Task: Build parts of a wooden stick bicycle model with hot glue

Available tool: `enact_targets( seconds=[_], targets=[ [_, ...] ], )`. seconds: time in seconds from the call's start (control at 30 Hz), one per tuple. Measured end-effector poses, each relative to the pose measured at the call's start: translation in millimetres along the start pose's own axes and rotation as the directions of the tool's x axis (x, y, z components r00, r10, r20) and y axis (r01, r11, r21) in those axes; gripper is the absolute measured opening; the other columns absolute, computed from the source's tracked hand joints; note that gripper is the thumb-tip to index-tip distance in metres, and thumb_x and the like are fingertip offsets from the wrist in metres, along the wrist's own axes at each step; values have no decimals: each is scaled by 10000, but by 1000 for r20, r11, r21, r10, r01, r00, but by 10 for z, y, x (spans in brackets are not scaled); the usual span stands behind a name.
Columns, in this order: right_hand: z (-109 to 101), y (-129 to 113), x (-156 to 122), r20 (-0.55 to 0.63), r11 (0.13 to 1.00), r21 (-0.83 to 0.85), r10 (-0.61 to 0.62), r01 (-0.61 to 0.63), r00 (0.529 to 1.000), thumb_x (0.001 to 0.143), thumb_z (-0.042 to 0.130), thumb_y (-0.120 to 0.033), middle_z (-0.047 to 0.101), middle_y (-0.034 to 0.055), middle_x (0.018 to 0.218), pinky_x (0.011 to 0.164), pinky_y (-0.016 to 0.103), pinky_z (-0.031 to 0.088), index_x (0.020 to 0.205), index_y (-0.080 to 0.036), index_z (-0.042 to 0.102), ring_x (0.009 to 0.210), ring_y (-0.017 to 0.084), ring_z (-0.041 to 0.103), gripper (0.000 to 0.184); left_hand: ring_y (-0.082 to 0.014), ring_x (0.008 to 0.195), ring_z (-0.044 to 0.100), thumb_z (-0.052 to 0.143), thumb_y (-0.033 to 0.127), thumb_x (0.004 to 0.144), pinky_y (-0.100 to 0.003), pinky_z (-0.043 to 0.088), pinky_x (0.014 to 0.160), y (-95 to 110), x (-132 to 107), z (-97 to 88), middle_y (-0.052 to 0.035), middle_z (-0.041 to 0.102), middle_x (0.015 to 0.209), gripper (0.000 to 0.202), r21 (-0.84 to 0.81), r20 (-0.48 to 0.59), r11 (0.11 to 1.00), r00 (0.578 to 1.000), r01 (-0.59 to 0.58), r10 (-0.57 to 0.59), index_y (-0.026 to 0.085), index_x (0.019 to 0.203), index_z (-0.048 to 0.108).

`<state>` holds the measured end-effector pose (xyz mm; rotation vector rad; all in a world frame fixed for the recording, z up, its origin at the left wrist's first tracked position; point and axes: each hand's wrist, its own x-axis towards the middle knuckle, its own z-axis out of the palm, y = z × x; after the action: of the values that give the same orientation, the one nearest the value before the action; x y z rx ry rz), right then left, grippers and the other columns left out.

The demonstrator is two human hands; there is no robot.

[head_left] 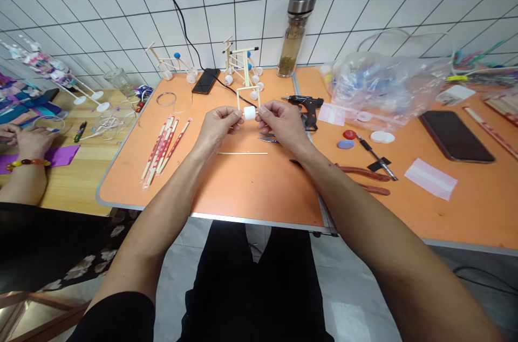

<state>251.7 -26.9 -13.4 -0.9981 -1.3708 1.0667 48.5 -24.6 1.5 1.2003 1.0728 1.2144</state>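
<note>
Above the orange table, both hands pinch the lower ends of a frame of light wooden sticks (246,69). A white roller (250,113) sits between the two prongs of its fork. My left hand (222,122) is closed at the left prong, thumb and forefinger beside the roller. At the right prong my right hand (283,122) is closed in the same way. Fingers hide the exact spots they grip. Just below lies a thin wooden stick (243,154). Partly behind my right hand are a black glue gun (309,106) and a blade (267,139).
Wrapped chopsticks (164,148) lie left. At the back are a stick model (165,64), a phone (206,81) and a glass bottle (294,37). Right are pliers (364,172), a pen (376,156), a plastic bag (384,80) and another phone (457,136). A co-worker's hand (34,137) rests far left.
</note>
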Motion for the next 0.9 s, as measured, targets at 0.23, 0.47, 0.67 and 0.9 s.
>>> enact_targets(
  seconds=[0.23, 0.47, 0.67, 0.9],
  targets=[
    [-7, 31, 22, 4, 998, 55, 13, -13, 1000, 910, 823, -821, 792, 62, 885, 564, 210, 570, 868, -210, 741, 674, 118, 702, 618, -75, 586, 584, 966, 380, 810, -191, 442, 543, 7, 3, 7, -18, 742, 741, 296, -9, -8, 1000, 1000, 7, -7, 169, 776, 761],
    [-24, 34, 19, -8, 1000, 10, -23, 24, 1000, 891, 865, -790, 758, 32, 803, 542, 220, 557, 910, -211, 750, 631, 117, 665, 590, -85, 607, 586, 991, 447, 772, -200, 454, 566, 20, -14, 7, -23, 756, 761, 362, 20, 25, 1000, 1000, 10, -10, 178, 795, 750],
    [-16, 25, 15, -13, 1000, -1, -26, 26, 1000, 886, 918, -673, 747, 21, 787, 551, 226, 565, 935, -207, 749, 650, 126, 675, 498, -93, 622, 593, 976, 481, 733, -212, 458, 582, -4, -7, -5, -30, 776, 801, 376, 67, 18, 998, 1000, -1, 0, 189, 817, 753],
    [11, 18, -17, 2, 999, -48, -13, 14, 1000, 905, 907, -611, 730, 19, 750, 546, 236, 550, 907, -211, 733, 624, 129, 654, 436, -116, 701, 641, 949, 513, 773, -218, 476, 615, 9, 9, -40, -34, 786, 855, 348, 106, -9, 992, 998, -69, 70, 208, 837, 794]
  ],
)
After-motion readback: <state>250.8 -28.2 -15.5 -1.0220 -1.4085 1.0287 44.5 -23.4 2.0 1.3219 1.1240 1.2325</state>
